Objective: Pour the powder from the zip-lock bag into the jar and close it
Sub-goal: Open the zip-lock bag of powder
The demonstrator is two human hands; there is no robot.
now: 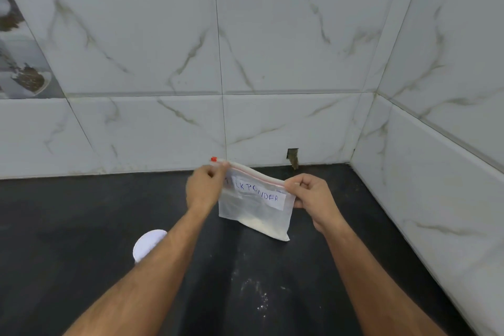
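Both hands held the zip-lock bag (pixel 256 206) up in the air above the dark bench (pixel 68 226), in front of the marble-patterned tiled wall (pixel 272 35).

Left hand (pixel 203 188): the grip was pressed together on the upper left corner of the bag, thumb and fingertips pinching the seal strip just beside the red slider tab (pixel 213 159). The tab projected past the fingers at the end of the strip.

Right hand (pixel 311 195): the grip was pinched on the upper right corner of the bag, with the fingers curled around the bag's right edge.

The bag hung tilted — its left end higher than its right. A red line ran along the seal strip between the two hands. A white label (pixel 261 195) with handwritten letters crossed the upper part of the bag; its left end was hidden behind the left hand. Pale powder (pixel 268 226) lay collected along the lower edge and toward the lower right corner.

A white round lid (pixel 147 244) showed on the bench to the left, partly hidden by the left forearm — whether a jar stood beneath it could not be determined. Pale specks (pixel 259 294) lay scattered on the bench between the forearms.
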